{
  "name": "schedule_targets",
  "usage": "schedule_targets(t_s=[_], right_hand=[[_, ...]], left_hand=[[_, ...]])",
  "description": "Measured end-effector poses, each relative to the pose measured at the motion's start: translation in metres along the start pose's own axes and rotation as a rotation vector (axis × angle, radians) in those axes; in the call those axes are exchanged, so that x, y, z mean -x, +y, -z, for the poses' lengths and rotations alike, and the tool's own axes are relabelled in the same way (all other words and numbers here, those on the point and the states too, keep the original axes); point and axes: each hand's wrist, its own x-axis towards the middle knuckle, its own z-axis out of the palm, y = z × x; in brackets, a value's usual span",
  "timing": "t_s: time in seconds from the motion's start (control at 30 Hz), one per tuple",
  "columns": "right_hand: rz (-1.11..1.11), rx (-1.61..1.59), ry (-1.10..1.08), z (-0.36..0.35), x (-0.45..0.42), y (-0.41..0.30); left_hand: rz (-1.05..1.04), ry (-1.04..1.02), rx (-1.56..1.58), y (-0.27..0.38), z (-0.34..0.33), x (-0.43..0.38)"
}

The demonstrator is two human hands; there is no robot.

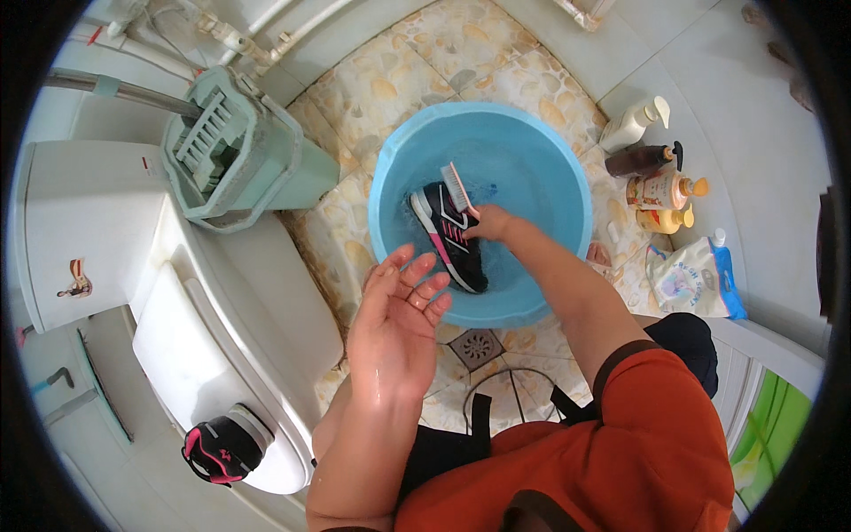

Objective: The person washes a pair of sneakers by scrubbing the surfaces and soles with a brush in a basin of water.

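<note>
A blue plastic basin (399, 143) with water in it stands on the tiled floor. In it lies a black sneaker (459, 256) with pink laces and a white and pink sole. My right hand (490, 223) is closed on the pink handle of a scrub brush (456, 189), whose white bristles show above the shoe. My left hand (399, 312) is raised at the basin's near left edge, wet, palm up, fingers apart and slightly curled, holding nothing. A second black and pink sneaker (229, 445) rests on the white toilet lid (193, 339).
A green mop bucket (306, 166) stands at the upper left beside the toilet tank (93, 226). Pump bottles (625, 130) and a detergent bag (691, 279) line the right wall. A floor drain (477, 348) lies between me and the basin. White pipes (233, 43) run along the back wall.
</note>
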Motion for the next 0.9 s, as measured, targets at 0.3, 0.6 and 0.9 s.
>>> schedule_targets(t_s=[0.3, 0.6, 0.9], right_hand=[[0.118, 0.415, 0.148, 0.058, 0.107, -0.097], [0.631, 1.088, 0.119, 0.11, 0.206, -0.137], [0.841, 1.322, 0.042, 0.102, 0.248, -0.165]], left_hand=[[-0.174, 0.034, 0.052, 0.013, 0.025, -0.009], [-0.185, -0.21, -0.38, -0.015, 0.007, -0.01], [0.312, -0.239, -0.616, -0.085, 0.02, -0.037]])
